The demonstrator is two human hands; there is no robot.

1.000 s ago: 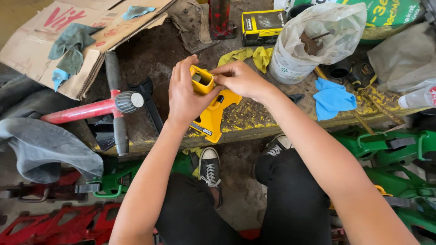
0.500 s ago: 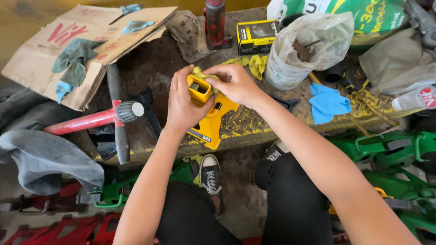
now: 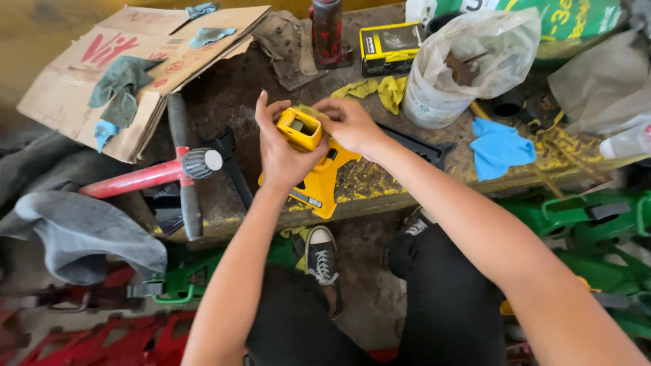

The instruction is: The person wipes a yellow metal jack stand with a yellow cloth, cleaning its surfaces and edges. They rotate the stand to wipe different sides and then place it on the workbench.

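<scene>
My left hand (image 3: 281,149) grips a small yellow plastic housing part (image 3: 299,129) from the left, thumb and fingers wrapped around it, index finger raised. My right hand (image 3: 351,124) pinches the same part from the right, fingertips at its open top. Both hands hold it above a larger yellow tool body (image 3: 323,181) that lies on the dirty workbench (image 3: 380,183) near its front edge.
A red-handled tool with a grey knob (image 3: 157,173) and a black bar (image 3: 182,169) lie left. Flattened cardboard with rags (image 3: 135,64) sits at the back left. A plastic-lined bucket (image 3: 461,64), a yellow box (image 3: 392,46), yellow rags (image 3: 380,88) and a blue cloth (image 3: 500,148) are at the right. Green frames (image 3: 583,224) stand below.
Both hands stay on the yellow part, with small finger adjustments. The view has shifted slightly, so the hands sit a little lower in the picture.
</scene>
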